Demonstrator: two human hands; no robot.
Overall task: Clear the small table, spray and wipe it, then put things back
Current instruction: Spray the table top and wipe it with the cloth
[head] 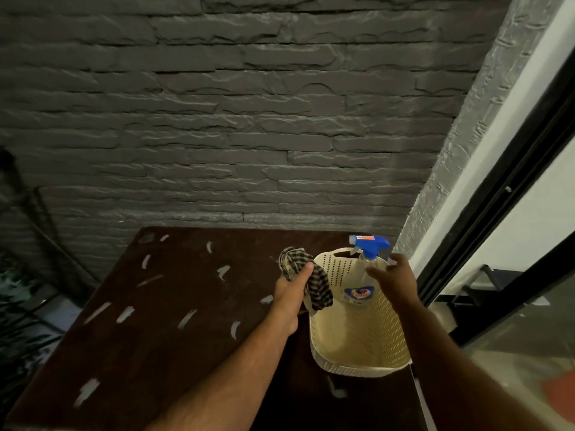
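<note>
While held: checked cloth [314,283] gripped by left hand [294,283] fingers.
Right hand [396,279]: fingers released beside spray bottle [367,269].
Basket [367,346]: set on bench [174,321].

A dark brown table [174,321] fills the lower middle of the frame, its top marked with pale streaks. At its right edge stands a cream perforated basket [392,331]. A clear spray bottle [361,275] with a blue trigger head stands upright inside it. Just left of the basket, a crumpled checked cloth [317,283] hangs above the table.
</note>
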